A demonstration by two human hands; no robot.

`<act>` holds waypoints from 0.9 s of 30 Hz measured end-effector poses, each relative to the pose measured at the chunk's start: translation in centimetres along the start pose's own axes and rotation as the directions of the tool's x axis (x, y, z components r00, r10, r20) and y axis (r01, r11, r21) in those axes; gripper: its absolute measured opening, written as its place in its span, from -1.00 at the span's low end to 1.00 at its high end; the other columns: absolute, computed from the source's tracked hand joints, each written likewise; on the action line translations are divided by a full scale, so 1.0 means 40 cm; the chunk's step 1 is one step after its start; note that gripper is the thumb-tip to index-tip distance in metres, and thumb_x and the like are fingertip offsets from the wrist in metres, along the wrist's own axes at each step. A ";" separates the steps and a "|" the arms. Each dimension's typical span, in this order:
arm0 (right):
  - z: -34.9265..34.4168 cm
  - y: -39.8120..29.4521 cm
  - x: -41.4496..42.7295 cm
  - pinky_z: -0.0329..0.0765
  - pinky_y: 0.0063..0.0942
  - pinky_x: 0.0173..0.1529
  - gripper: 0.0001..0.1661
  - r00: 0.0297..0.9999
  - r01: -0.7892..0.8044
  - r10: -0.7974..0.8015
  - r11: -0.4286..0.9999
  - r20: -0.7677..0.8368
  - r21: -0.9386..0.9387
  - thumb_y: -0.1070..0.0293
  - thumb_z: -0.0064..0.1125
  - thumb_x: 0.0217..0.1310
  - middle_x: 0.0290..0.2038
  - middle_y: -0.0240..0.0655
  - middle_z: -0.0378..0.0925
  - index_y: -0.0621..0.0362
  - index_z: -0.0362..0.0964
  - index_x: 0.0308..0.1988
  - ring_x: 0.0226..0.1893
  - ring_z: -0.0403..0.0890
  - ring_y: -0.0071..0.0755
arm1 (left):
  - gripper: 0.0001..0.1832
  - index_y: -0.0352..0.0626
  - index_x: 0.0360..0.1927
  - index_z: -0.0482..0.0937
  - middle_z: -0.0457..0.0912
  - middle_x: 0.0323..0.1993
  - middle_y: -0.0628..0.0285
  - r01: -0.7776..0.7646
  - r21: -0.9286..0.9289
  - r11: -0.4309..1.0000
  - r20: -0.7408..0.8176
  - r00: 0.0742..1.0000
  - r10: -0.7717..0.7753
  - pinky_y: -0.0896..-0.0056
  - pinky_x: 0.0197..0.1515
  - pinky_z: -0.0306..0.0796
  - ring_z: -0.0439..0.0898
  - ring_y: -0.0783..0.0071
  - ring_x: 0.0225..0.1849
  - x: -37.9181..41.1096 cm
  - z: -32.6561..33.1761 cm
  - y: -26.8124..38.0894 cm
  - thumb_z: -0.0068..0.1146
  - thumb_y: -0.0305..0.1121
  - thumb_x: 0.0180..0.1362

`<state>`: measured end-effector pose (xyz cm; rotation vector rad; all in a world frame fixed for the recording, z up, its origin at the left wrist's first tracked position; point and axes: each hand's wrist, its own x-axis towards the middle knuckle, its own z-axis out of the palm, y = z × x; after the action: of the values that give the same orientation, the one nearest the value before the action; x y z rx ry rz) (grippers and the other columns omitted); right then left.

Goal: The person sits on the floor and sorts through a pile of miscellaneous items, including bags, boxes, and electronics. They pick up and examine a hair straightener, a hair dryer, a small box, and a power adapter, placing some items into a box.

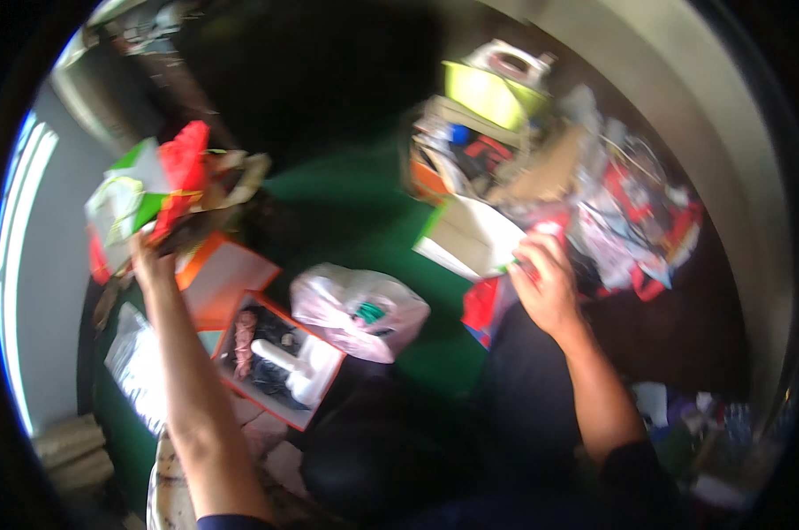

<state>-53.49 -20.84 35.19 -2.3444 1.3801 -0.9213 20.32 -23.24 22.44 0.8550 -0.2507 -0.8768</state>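
My left hand [151, 252], blurred and reaching far left, is at a pile of green, white and red packaging [144, 192]; whether its fingers grip any of it I cannot tell. My right hand [545, 281] holds the edge of an open white box or folded card [475, 235] with a green rim. Between my arms lies an orange-rimmed box [336, 371] holding a white plastic object [283, 368], a pinkish-brown bundle and dark cords. A pinkish translucent plastic bag [346, 305] with something green inside rests beside it.
An orange and white box lid [230, 278] leans behind the open box. A clear bag [137, 371] lies at left. At upper right stand a yellow-green basin [492, 96], a filled container and heaped plastic bags [631, 225]. Assorted items lie at lower right.
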 end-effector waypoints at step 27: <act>-0.562 0.589 -0.148 0.45 -0.47 -0.38 -0.73 0.514 -0.725 0.669 0.673 -0.538 0.144 0.22 0.40 0.35 -0.38 -0.40 0.66 0.23 0.68 -0.22 -0.45 0.56 -0.55 | -0.47 -0.29 0.34 0.50 0.59 0.26 -0.03 0.030 0.033 0.999 -0.233 0.972 -0.022 -0.07 0.33 0.53 0.57 0.07 0.31 -0.667 0.200 -0.142 0.13 -0.13 0.47</act>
<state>-86.09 -25.86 37.79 -1.2867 2.3872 -1.2972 -4.06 -9.34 27.10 0.9882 -0.0507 -0.7897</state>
